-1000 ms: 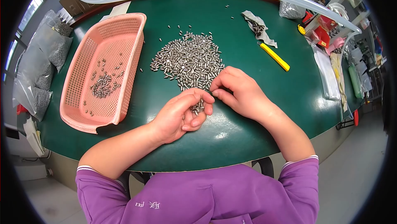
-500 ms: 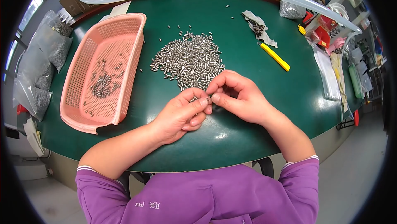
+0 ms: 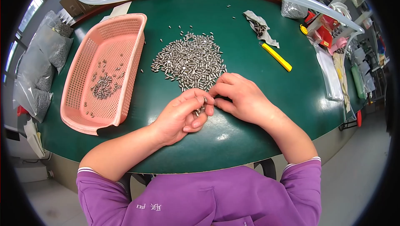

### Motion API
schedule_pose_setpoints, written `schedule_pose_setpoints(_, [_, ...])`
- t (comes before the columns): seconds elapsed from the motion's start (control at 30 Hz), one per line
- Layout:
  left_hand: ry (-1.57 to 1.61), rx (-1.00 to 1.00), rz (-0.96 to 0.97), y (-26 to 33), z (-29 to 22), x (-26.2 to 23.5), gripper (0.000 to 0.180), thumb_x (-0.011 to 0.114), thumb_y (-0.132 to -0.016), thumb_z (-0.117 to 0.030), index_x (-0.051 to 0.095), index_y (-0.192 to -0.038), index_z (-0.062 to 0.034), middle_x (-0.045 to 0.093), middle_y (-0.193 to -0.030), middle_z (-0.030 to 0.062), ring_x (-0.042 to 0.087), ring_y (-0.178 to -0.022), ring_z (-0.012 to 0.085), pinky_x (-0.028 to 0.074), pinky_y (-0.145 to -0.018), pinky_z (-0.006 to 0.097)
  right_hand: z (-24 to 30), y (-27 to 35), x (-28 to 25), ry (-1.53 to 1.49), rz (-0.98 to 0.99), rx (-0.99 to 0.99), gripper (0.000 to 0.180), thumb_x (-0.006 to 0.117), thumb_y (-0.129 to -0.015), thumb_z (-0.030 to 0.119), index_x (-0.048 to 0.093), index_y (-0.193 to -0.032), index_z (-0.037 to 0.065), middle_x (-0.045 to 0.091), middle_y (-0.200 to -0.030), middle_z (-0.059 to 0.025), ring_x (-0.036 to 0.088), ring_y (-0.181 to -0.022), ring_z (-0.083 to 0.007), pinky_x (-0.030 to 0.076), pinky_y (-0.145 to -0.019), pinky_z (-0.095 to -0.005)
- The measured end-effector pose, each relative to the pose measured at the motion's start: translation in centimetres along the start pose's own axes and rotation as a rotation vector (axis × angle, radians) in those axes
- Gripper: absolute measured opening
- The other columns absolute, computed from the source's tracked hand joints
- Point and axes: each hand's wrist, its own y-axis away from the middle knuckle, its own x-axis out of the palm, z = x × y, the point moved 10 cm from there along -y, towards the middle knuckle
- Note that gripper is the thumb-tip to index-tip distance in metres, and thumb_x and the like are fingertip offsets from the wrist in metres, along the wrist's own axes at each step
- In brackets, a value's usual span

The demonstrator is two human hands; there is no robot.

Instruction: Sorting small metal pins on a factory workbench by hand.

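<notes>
We pinch a few small metal pins [image 3: 201, 108] in our left hand [image 3: 181, 115], near the bench's front edge; our right hand [image 3: 241, 99], fingers curled closed, has drawn in against it from the pile [image 3: 189, 61], bringing more.

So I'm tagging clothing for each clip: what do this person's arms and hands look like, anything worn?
Both hands, the left hand and the right hand, are bare: no gloves, and no rings or watch that I can make out. The forearms are bare too. The purple sleeves are pushed up, each with a thin white stripe at the cuff.
</notes>
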Motion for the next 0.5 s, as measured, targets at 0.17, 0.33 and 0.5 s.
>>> schedule_pose_setpoints(0.17, [0.000,0.013,0.000,0.1,-0.2,0.0,0.022,0.040,-0.098,-0.023,0.049,-0.102,-0.0036,0.052,-0.089,0.0107,0.037,-0.052,0.0073,0.026,-0.040,0.018,0.3,0.0,-0.2,0.051,-0.010,-0.023,0.014,0.067,-0.076,0.012,0.062,-0.088,0.008,0.056,-0.087,-0.0057,0.057,-0.086,-0.0243,0.048,-0.073,-0.0358])
schedule_pose_setpoints(0.33, [0.078,0.007,0.016,0.0,-0.1,-0.3,0.019,0.041,-0.098,-0.020,0.050,-0.100,-0.0030,0.053,-0.090,0.0107,0.040,-0.055,0.0087,0.027,-0.042,0.018,-1.0,0.2,0.1,0.038,0.044,0.097,0.014,0.068,-0.076,0.012,0.060,-0.086,0.007,0.056,-0.084,-0.0067,0.057,-0.083,-0.0235,0.048,-0.072,-0.0351])
schedule_pose_setpoints(0.5, [0.081,0.019,0.039,-0.1,-0.1,-0.2,0.020,0.042,-0.098,-0.022,0.049,-0.093,-0.0042,0.054,-0.088,0.0102,0.040,-0.054,0.0085,0.027,-0.041,0.018,-1.7,0.4,0.0,-0.025,0.030,0.148,0.015,0.070,-0.075,0.012,0.060,-0.084,0.006,0.057,-0.082,-0.0068,0.059,-0.074,-0.0206,0.048,-0.067,-0.0335])
